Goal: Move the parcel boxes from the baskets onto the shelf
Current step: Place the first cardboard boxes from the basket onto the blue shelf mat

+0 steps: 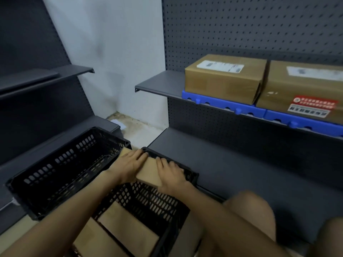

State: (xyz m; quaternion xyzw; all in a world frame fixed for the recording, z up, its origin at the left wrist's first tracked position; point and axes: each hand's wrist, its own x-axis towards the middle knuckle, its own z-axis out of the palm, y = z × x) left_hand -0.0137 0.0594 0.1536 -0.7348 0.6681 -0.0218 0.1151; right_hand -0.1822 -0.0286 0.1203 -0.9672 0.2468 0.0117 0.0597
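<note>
Both hands, left (130, 162) and right (170, 173), grasping a box (148, 173) over the right basket (167, 210), two boxes (225, 76) on the shelf (159, 84) above it

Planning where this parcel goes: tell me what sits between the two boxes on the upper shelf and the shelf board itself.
In the head view, blue plastic trays lie between the two cardboard boxes and the upper shelf.
</note>
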